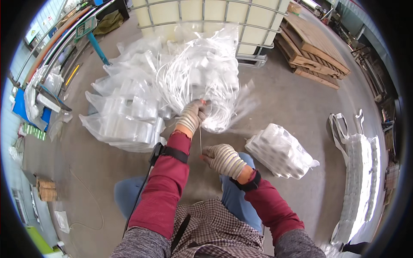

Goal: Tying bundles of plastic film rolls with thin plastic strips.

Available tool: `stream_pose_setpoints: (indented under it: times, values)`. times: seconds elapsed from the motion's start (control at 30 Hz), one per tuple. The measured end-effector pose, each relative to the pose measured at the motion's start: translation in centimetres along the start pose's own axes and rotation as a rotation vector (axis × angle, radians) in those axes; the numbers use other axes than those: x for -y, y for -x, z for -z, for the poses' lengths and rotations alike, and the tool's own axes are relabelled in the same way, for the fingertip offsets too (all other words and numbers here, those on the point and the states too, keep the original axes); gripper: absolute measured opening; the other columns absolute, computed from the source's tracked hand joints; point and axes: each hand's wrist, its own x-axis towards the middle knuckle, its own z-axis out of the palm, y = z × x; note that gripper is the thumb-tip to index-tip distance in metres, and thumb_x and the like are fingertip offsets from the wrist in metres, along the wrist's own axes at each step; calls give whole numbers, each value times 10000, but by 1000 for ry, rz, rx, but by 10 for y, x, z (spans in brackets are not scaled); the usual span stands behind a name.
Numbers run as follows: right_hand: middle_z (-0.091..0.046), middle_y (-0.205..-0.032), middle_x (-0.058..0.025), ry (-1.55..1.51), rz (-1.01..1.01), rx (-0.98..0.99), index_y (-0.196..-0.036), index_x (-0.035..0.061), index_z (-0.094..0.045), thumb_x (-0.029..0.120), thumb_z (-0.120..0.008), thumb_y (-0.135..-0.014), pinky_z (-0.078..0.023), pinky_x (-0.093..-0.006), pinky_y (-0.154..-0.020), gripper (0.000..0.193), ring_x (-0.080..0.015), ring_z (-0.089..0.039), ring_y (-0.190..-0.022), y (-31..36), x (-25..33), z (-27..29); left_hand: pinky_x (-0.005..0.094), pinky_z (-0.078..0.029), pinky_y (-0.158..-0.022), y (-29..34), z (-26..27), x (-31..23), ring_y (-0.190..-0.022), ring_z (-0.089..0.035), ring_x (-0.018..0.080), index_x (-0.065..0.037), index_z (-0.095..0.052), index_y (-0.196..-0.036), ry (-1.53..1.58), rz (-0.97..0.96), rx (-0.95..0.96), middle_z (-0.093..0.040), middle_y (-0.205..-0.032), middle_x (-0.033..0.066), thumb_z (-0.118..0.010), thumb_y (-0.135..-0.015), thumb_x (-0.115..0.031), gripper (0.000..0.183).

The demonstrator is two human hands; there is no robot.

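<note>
Both hands wear striped knit gloves with orange patches at the fingertips. My left hand is closed at the lower edge of a large loose bundle of thin white strips. One thin white strip runs from it, nearly straight, down to my right hand, which pinches the lower end. Behind the bundle lie clear plastic bags of white rolls, stacked on the floor. To the right of my hands, a separate clear-wrapped pack of rolls rests on the floor. Its far left corner is near my right knee.
A caged white tank stands behind the bags. Wooden pallets are stacked at the far right. A long white bag of rolls with straps lies at right. A blue-handled tool leans at the far left. A thin cord trails across the floor at left.
</note>
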Motion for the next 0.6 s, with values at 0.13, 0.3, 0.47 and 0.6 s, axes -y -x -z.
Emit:
stream_pose_setpoints:
  times: [0.13,0.3,0.47,0.6]
  values:
    - [-614,-734,-158,54,-10,41,-865,69,-633,265,-559,-807,-467,-408,-644,217,-354,-588,-720,48,-36,42,198,-251,-315,3,-102,-28,-416,-361,65,-45,-549,-821,-182,-105,-84,-619,-731,75,-529,-776,-26,53]
    - [-569,-568,-103,-232,-558,99,-866,60,-649,201,-611,-806,-444,-325,-452,158,-206,-556,-453,93,-62,78,197,-284,-345,-25,-133,-125,-406,-357,77,-36,-574,-853,-412,-315,-54,-632,-737,89,-558,-779,-75,85]
    - [-526,-513,-34,-393,-852,-90,-864,14,-652,170,-620,-811,-384,-244,-385,168,-94,-473,-400,172,-100,59,261,-319,-763,-112,-217,-237,-911,-416,131,-101,-476,-1169,-768,-660,277,-520,-1160,114,-519,-862,-279,357]
    - [-525,-515,-38,-595,-1069,-243,-822,-11,-638,134,-585,-806,-406,-232,-425,155,-93,-468,-410,190,-104,47,362,-440,-858,-156,-264,-295,-1030,-545,210,-93,-547,-1057,-636,-579,438,-575,-1151,112,-492,-882,-256,245]
